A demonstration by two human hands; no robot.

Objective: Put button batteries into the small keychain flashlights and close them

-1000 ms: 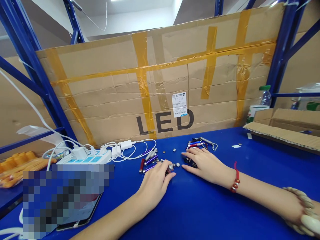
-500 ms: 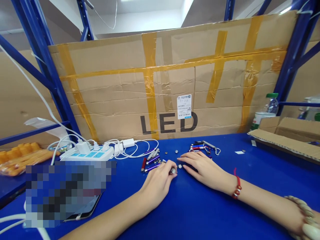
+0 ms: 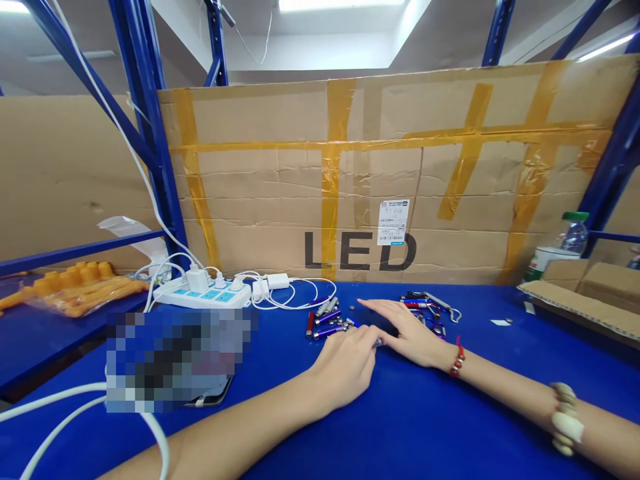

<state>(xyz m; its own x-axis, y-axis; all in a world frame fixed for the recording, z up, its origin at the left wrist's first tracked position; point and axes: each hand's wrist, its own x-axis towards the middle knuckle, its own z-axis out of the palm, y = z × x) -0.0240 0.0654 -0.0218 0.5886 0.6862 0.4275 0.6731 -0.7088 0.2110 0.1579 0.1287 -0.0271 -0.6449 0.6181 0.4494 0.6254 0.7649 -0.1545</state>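
Note:
My left hand [image 3: 349, 362] rests on the blue table [image 3: 410, 427], fingers curled toward a small silver piece at its fingertips; what it pinches is hidden. Just beyond it lies a cluster of small purple, red and silver keychain flashlights [image 3: 325, 318]. My right hand [image 3: 407, 331] lies flat with fingers stretched out to the left, its fingertips reaching near a tiny button cell [image 3: 352, 308]. A red bead bracelet circles its wrist. A second pile of small flashlights with clips [image 3: 429, 307] lies behind that hand.
A taped cardboard sheet marked LED [image 3: 380, 187] walls off the back. A white power strip with chargers and cables [image 3: 203, 293] sits at left, a phone [image 3: 213, 398] nearer me, an open carton [image 3: 590, 300] and a bottle [image 3: 555, 253] at right. Blue rack posts [image 3: 145, 127] stand left.
The view has swung left and up. My right hand has stretched its fingers further left, and my left hand has closed in beside it over the small silver piece.

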